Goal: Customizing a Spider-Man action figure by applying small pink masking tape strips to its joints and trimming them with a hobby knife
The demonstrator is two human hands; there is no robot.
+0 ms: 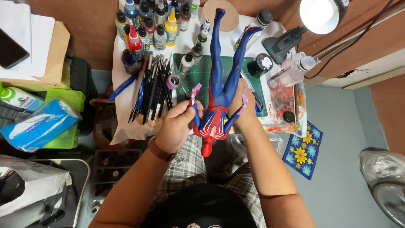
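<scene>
A red and blue action figure hangs head toward me, its legs pointing away over the green cutting mat. My left hand pinches the figure's arm just below its pink hand. My right hand grips the other arm and the side of the torso from behind. The figure's red head points down toward my lap.
Several paint bottles stand at the back of the white-covered table, with a row of brushes and a tape roll left of the mat. A lamp, a paint-stained palette, tissue pack and phone surround it.
</scene>
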